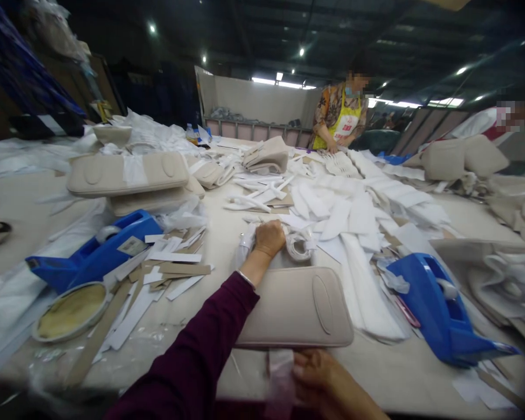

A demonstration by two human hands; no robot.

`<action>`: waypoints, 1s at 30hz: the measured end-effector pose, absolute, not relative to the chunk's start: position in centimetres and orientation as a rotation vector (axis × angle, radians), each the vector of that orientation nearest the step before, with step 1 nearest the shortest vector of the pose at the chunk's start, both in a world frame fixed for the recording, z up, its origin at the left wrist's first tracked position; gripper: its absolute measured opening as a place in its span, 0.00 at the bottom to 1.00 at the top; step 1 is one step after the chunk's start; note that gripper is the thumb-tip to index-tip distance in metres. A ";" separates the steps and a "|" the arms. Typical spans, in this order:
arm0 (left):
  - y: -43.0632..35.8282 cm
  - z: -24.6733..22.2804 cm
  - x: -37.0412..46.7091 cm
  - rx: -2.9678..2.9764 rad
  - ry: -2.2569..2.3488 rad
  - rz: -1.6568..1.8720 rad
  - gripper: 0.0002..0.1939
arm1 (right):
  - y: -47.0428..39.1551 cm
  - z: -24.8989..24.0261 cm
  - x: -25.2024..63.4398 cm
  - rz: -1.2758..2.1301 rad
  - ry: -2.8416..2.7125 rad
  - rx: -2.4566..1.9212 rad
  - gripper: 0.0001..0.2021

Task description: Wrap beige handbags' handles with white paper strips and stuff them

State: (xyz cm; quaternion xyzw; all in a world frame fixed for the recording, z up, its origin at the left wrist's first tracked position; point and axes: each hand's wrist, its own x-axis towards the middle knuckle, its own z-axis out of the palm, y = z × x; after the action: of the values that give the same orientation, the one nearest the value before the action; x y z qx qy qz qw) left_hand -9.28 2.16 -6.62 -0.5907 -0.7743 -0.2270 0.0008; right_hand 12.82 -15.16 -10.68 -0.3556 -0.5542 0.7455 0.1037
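Observation:
A beige padded visor panel [295,308] lies flat on the table in front of me. My left hand [269,238], in a dark maroon sleeve, reaches past the panel's far edge and is closed on a crumpled clear plastic wrap [246,245]. A white coiled strap [298,244] lies just right of it. At the near edge, my right hand [319,382] pinches a strip of clear plastic film [280,373] by the panel's front side.
Two blue tape dispensers stand left [91,254] and right [437,306]. A round tin [70,309] sits near left. White strips and backing paper [354,216] litter the middle. Stacked beige visors [126,175] lie far left. A person in a yellow apron [339,119] works at the far side.

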 end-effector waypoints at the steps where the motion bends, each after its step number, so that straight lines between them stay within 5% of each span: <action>1: 2.2 -6.7 -9.0 -1.850 -2.401 -0.720 0.14 | -15.9 -10.3 13.8 2.188 -1.764 -1.073 0.19; 5: 2.2 -6.9 -8.7 -1.808 -2.227 -0.811 0.12 | -16.3 -5.7 15.3 1.743 -2.320 -1.119 0.04; 9: 2.7 -7.0 -9.3 -1.751 -1.942 -1.110 0.11 | -11.6 -0.9 10.8 0.696 -2.608 -0.841 0.13; 12: 3.0 -6.7 -9.8 -1.698 -1.689 -1.527 0.08 | -5.6 -0.4 6.5 0.394 -2.531 -0.849 0.16; 21: 1.8 -5.1 -10.0 -1.670 -1.457 -2.285 0.07 | 3.1 -1.7 1.1 0.418 -2.231 -1.437 0.15; 30: 2.3 -5.6 -10.9 -1.419 -1.532 -2.960 0.18 | 3.1 -3.1 0.8 0.604 -1.991 -0.884 0.04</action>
State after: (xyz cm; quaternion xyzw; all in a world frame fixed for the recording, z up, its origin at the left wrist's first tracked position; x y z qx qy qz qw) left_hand -10.86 2.27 -5.58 -0.3804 -0.4109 -0.7936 -0.2380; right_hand 0.85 3.10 -3.11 -0.3536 -0.7968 0.2417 0.4263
